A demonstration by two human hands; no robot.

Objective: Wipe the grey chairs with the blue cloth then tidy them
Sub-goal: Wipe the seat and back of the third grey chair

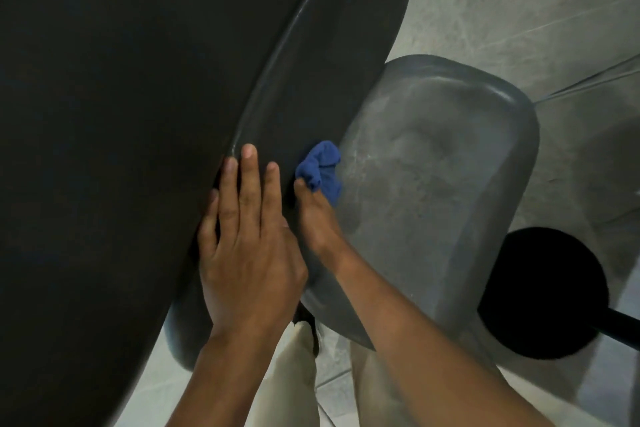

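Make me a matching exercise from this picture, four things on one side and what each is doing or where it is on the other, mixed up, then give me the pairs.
Things:
1. left hand
2. right hand
3. blue cloth
4. black round base

States or places:
A. bunched against the chair's backrest
B. on the tiled floor, at the right
C. fingers straight, flat on the backrest's top edge
D. grips the cloth

Pairs: 1-C, 2-D, 3-A, 4-B

Close head view, steeply downward
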